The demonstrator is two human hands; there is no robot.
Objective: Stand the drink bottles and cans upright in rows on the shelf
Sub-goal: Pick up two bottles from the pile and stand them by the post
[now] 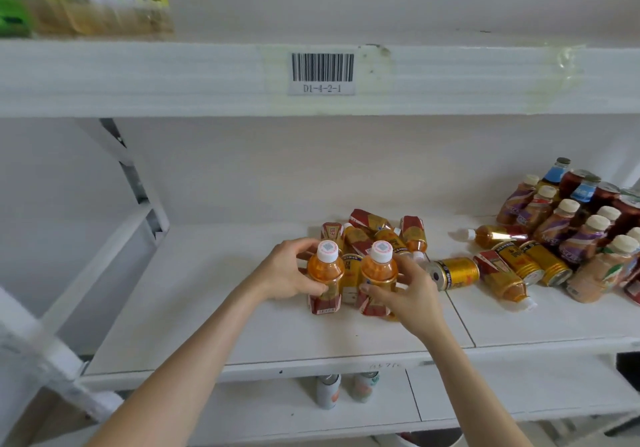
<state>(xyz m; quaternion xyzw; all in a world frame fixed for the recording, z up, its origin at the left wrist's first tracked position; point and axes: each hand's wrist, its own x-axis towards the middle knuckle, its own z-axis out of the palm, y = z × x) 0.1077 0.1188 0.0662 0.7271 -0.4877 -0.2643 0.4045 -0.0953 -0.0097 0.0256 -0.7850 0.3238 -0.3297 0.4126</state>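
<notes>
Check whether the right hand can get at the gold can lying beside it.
Probably, once freed: the right hand grips an upright orange bottle, but the gold can lies on its side right next to it, uncovered.

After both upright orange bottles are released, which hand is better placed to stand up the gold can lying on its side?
Right. The gold can lies just beside the right hand; the left hand would have to cross the left bottle and right bottle.

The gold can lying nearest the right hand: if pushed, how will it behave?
The gold can lies on its round side on the flat shelf, so it would probably roll. Its shiny metal wall looks stiff, perhaps slippery.
</notes>
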